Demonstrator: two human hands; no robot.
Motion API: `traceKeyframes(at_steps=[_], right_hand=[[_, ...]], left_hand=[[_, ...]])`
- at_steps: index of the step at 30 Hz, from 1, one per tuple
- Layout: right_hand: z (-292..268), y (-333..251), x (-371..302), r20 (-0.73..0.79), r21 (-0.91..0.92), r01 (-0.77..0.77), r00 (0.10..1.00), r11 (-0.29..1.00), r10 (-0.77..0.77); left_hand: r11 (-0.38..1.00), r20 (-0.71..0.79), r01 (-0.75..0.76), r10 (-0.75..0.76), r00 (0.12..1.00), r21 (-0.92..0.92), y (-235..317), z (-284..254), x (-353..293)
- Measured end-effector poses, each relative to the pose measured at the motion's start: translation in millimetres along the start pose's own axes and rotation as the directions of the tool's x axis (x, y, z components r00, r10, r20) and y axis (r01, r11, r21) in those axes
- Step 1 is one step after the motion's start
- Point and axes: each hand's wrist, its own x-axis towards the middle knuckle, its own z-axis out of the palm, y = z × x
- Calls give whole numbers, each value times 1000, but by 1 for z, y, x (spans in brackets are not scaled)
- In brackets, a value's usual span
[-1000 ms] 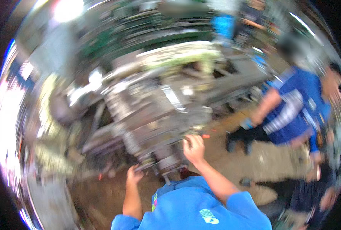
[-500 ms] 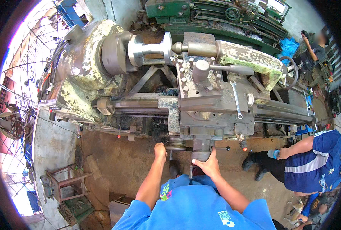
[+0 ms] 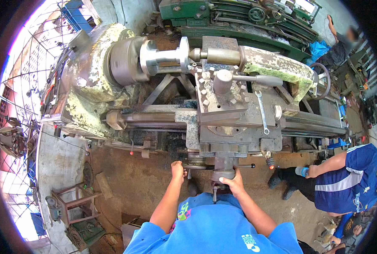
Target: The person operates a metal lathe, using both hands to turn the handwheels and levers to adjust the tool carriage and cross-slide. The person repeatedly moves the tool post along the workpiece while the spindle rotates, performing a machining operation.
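Observation:
A lathe stands before me. Its chuck [image 3: 128,61] looks smeared, as if spinning. A shiny metal spool-shaped workpiece [image 3: 168,56] sits between the chuck and the tailstock centre [image 3: 195,54]. The tool post [image 3: 223,82] is just in front of the workpiece. My left hand [image 3: 178,171] is closed at the left end of the carriage handwheel [image 3: 195,163]. My right hand [image 3: 234,183] wraps the right side of the round cross-slide dial [image 3: 223,174], thumb on the near face, fingers partly hidden behind. Below the dial, a small crank handle [image 3: 215,194] points toward me.
A wrench [image 3: 262,112] lies on the carriage. Metal chips cling to the carriage's left side. At right, a person in a dark blue shirt [image 3: 345,180] holds a light blue cup-like object [image 3: 301,171]. A green lathe [image 3: 239,21] stands behind; a wooden frame stool [image 3: 75,201] is at left.
My right thumb has shifted right on the dial, and the crank handle has swung slightly right. My left hand has stayed at the handwheel. The far person's arm is raised higher.

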Motion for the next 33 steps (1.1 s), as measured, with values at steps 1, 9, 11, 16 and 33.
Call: traceKeyframes(at_steps=[1, 9, 11, 16, 33], right_hand=[[-5, 13, 4, 55, 179, -17, 998, 984, 8], [-27, 77, 19, 504, 657, -464, 857, 594, 111], [-30, 71, 19, 565, 617, -512, 817, 597, 117], [-32, 27, 7, 280, 468, -296, 943, 832, 178], [-3, -14, -2, 19, 79, -35, 999, 996, 33]], left_hand=[[1000, -9, -7, 7, 1000, -1, -1, 0, 2], [1000, -54, 6, -6, 999, -6, 9, 13, -36], [997, -39, -59, 60, 997, 41, 6, 24, -51], [998, 131, 59, -57, 990, -12, 20, 19, -44], [999, 121, 17, -23, 992, 50, 13, 11, -28]])
